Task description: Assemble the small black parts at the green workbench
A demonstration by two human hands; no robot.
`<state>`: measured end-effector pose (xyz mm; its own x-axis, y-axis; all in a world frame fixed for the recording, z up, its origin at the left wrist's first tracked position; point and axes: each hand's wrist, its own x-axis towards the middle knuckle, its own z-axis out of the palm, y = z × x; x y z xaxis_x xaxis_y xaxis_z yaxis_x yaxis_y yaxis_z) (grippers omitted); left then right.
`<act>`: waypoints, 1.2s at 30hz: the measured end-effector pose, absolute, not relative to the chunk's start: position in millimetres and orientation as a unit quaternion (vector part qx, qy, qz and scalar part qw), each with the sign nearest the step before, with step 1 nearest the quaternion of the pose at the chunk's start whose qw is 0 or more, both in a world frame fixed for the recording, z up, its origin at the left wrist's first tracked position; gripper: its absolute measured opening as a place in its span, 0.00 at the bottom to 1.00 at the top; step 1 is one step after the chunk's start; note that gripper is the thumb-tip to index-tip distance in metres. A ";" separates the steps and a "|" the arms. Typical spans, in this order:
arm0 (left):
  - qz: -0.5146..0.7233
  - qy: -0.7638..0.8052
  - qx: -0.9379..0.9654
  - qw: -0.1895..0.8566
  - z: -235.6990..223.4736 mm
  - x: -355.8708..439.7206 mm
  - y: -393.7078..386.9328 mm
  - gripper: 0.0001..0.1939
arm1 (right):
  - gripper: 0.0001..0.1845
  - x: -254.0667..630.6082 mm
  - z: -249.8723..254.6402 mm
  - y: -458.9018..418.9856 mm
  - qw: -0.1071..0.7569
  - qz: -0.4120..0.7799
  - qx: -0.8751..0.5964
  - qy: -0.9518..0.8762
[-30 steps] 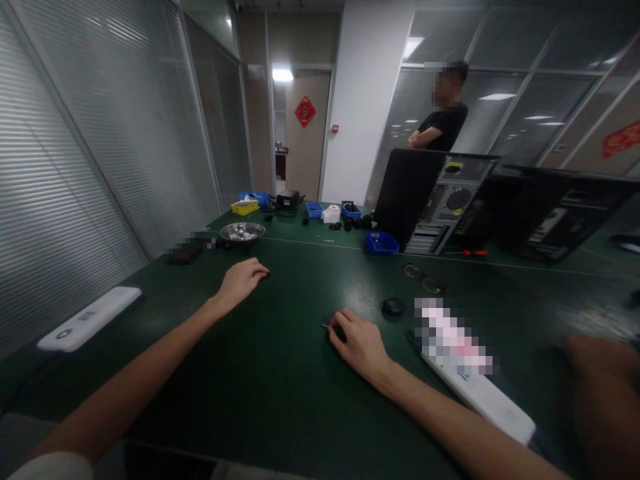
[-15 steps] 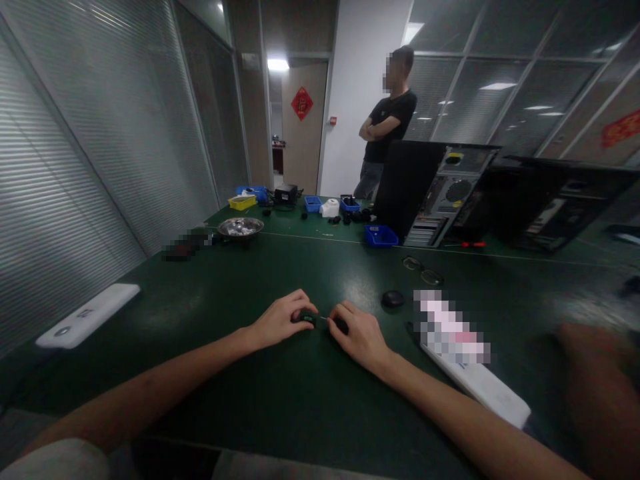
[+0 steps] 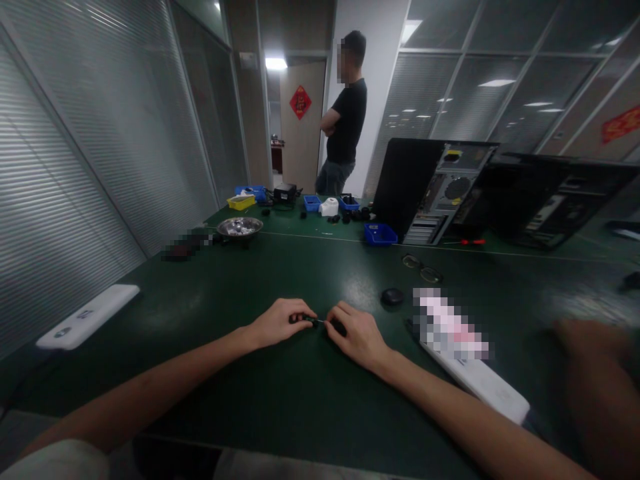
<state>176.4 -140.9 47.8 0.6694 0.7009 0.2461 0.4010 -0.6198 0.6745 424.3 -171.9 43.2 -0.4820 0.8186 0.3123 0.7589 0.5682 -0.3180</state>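
Near the middle of the green table, my left hand [image 3: 286, 321] is closed on a small black part [image 3: 310, 321]. My fingers cover much of it, so its kind is unclear. Facing it, my right hand [image 3: 357, 331] is closed around what looks like a screwdriver [image 3: 340, 327], with a dark grip mostly hidden in the palm. Its thin metal shaft bridges the short gap between my hands, its tip at the black part. Whether the tip sits inside the part cannot be made out. A round black object [image 3: 393, 297] lies beyond my right hand.
Glasses [image 3: 421, 268], a blue tray [image 3: 381, 234] and a computer case [image 3: 435, 193] stand to the right. A metal bowl [image 3: 239, 227] is at back left. White bars [image 3: 89, 316] lie at both sides. Another person's blurred arm [image 3: 595, 380] rests at right; a person [image 3: 347, 113] stands behind.
My left hand has turned the black part, so its face with the green marking no longer shows. My right hand has barely shifted. The standing person has moved left.
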 end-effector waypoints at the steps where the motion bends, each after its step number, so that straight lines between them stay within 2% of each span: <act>1: 0.252 0.313 0.866 0.297 48.2 176.3 -140.9 0.12 | 0.07 424.4 43.5 -171.9 0.217 0.071 -0.458 -0.859; 19: 0.268 0.246 0.889 0.280 46.9 185.5 -143.7 0.13 | 0.08 423.6 41.1 -171.2 0.229 0.083 -0.391 -0.887; 27: 0.254 0.293 0.898 0.209 48.0 186.6 -147.1 0.21 | 0.09 424.8 39.9 -168.9 0.253 0.057 -0.457 -0.851; 30: 0.228 0.300 0.906 0.192 46.2 187.9 -146.5 0.24 | 0.08 424.7 39.2 -168.6 0.238 0.035 -0.479 -0.844; 36: 0.208 0.308 0.906 0.204 49.4 187.7 -146.5 0.24 | 0.06 424.6 40.0 -170.0 0.202 0.009 -0.494 -0.846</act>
<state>187.7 -146.5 49.4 0.7235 0.6433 0.2503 0.4735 -0.7264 0.4981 424.6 -170.0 40.0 -0.4303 0.8394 0.3321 0.8323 0.5114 -0.2141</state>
